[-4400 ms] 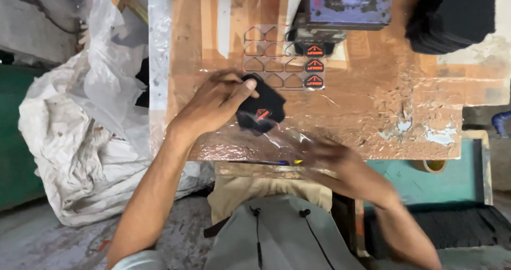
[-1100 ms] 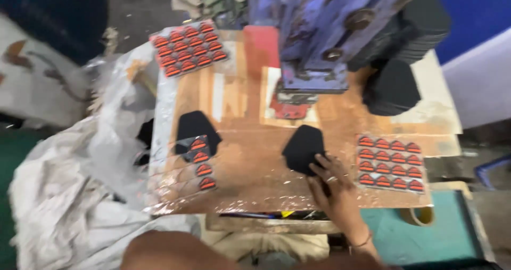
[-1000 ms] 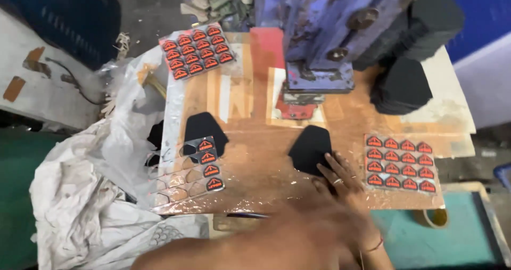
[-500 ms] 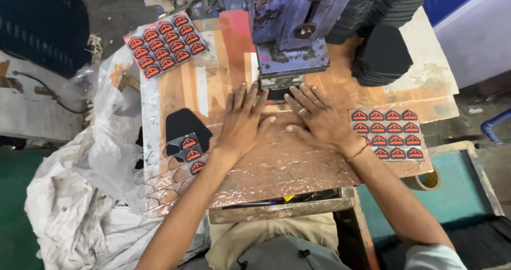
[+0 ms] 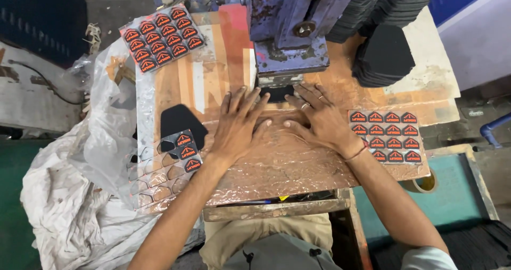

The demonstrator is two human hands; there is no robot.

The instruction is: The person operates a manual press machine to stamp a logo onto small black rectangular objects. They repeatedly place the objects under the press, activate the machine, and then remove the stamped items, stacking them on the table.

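Now pressing flat, fingers spread and gripping nothing: left hand [image 5: 237, 123] and right hand [image 5: 319, 118] on a black piece [image 5: 277, 93] under the blue press [image 5: 290, 30], mid-worktop [image 5: 298, 169], far side.

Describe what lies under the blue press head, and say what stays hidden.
Under the blue press head a black piece shows at its front edge, between the left hand and right hand. The rest of it is covered.

A sheet of orange badges [image 5: 162, 37] is seen far left on the bench [image 5: 298, 169]; black pads [image 5: 383, 62] are stacked far right; white sacking [image 5: 69, 195] is draped alongside.
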